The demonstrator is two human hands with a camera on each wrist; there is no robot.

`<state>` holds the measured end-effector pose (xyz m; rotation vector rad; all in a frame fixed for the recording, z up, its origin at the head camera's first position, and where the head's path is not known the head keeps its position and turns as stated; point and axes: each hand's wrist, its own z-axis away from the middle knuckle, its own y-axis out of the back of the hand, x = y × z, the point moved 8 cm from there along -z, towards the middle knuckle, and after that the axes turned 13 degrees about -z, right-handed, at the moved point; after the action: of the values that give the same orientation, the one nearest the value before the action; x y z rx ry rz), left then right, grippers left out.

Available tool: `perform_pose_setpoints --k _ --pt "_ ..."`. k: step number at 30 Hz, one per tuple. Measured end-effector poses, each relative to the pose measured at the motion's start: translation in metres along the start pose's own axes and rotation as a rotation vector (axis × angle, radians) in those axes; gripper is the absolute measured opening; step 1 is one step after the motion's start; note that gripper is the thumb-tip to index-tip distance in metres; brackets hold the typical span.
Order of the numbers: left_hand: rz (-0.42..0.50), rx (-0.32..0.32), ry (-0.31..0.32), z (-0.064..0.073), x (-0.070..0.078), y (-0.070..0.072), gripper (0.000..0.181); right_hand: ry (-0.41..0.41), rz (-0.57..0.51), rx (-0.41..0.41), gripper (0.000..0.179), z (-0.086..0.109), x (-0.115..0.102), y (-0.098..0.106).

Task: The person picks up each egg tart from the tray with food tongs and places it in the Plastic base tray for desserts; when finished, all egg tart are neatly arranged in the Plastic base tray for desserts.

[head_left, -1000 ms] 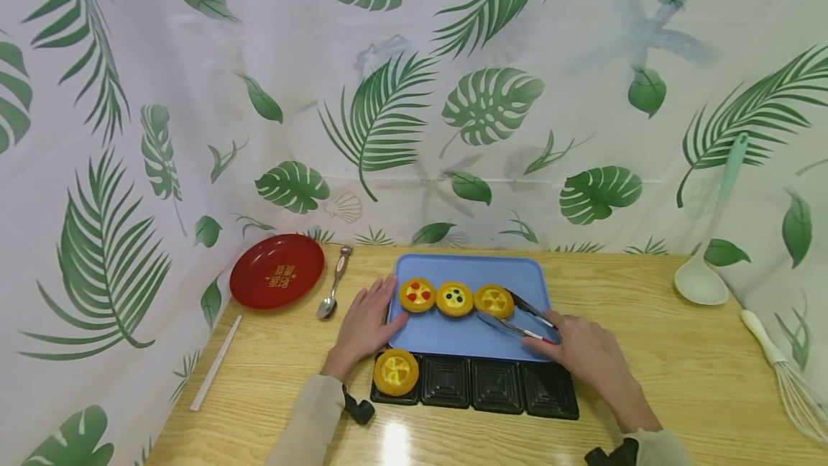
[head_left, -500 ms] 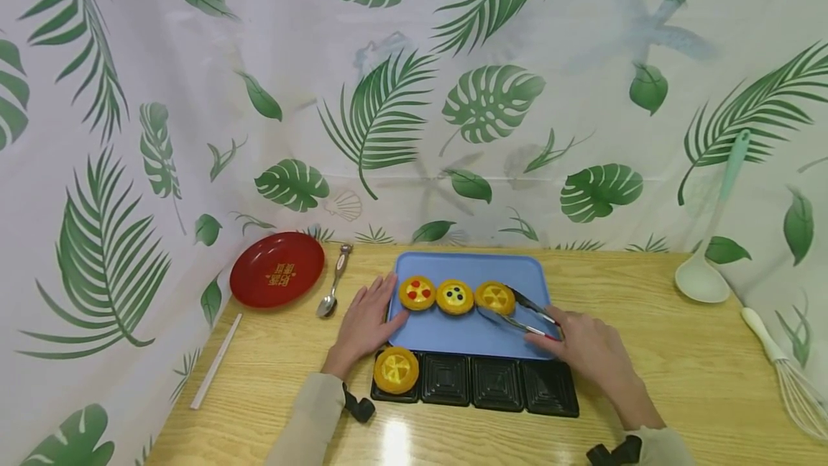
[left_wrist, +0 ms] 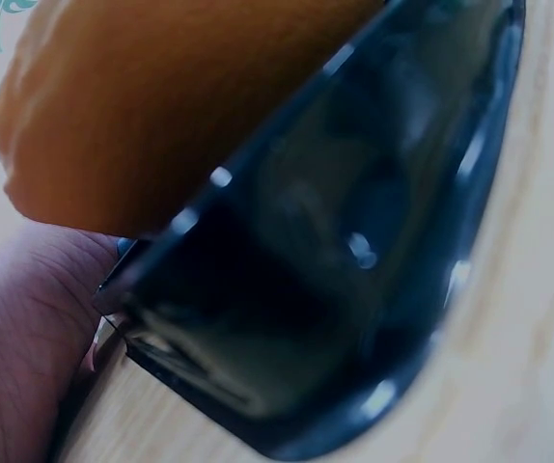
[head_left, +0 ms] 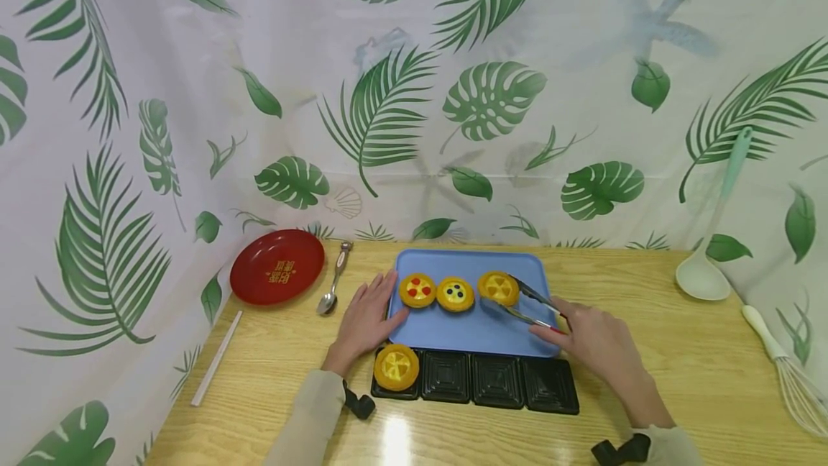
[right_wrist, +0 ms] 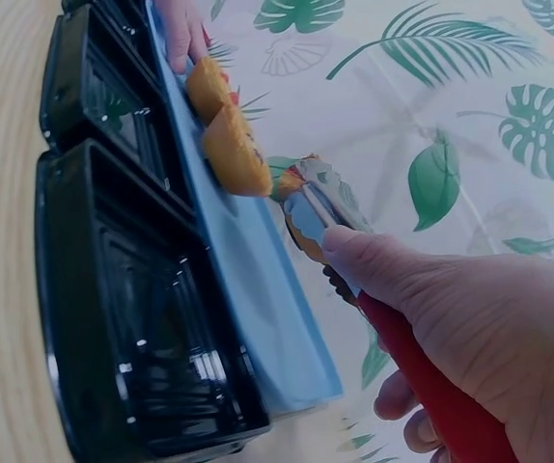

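Observation:
My right hand (head_left: 598,340) holds metal tongs (head_left: 533,320) with red handles, seen close in the right wrist view. Between their tips is an egg tart (head_left: 498,288) with yellow wedge-shaped topping; whether it touches the tray I cannot tell. To its left on the blue tray (head_left: 453,336) sit a tart with dark berries (head_left: 456,295) and one with red pieces (head_left: 417,290). My left hand (head_left: 367,315) rests at the tray's left edge, fingers extended. Another wedge-topped tart (head_left: 397,367) fills the leftmost cup of the black mold (head_left: 446,377), looming large in the left wrist view.
Left of the tray lie a red plate (head_left: 278,268), a spoon (head_left: 333,282) and a white stick (head_left: 216,359). At the right, a ladle (head_left: 701,279) leans on the patterned backdrop, with a whisk (head_left: 785,372) in front of it. The black mold borders the tray's near side.
The tart between the tongs has shifted slightly right with my right hand, opening a small gap from the berry tart. My left hand stays at the tray's edge.

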<state>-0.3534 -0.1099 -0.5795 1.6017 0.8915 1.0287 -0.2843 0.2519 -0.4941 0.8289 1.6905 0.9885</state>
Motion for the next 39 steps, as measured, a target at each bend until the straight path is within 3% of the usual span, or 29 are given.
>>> perform_pose_setpoints --k 8,16,20,26,34,39 --pt "0.002 0.000 0.004 0.001 0.000 0.000 0.084 0.072 0.005 0.066 0.072 0.004 -0.015 0.013" --pt "0.012 0.003 0.006 0.002 -0.001 0.000 0.084 0.180 0.031 0.049 0.069 0.009 -0.052 0.017" --pt "0.010 -0.012 0.009 0.002 -0.001 -0.001 0.084 0.216 0.007 0.019 0.060 0.013 -0.068 0.014" --pt "0.016 0.008 0.003 0.002 -0.001 0.002 0.083 0.286 -0.015 -0.004 0.063 0.020 -0.083 0.003" --pt "0.027 0.019 -0.016 0.003 -0.001 0.003 0.083 0.355 -0.014 -0.069 0.067 0.038 -0.093 -0.020" --pt "0.005 0.019 -0.014 0.002 -0.003 -0.001 0.083 0.372 -0.023 -0.095 0.064 0.043 -0.097 -0.022"
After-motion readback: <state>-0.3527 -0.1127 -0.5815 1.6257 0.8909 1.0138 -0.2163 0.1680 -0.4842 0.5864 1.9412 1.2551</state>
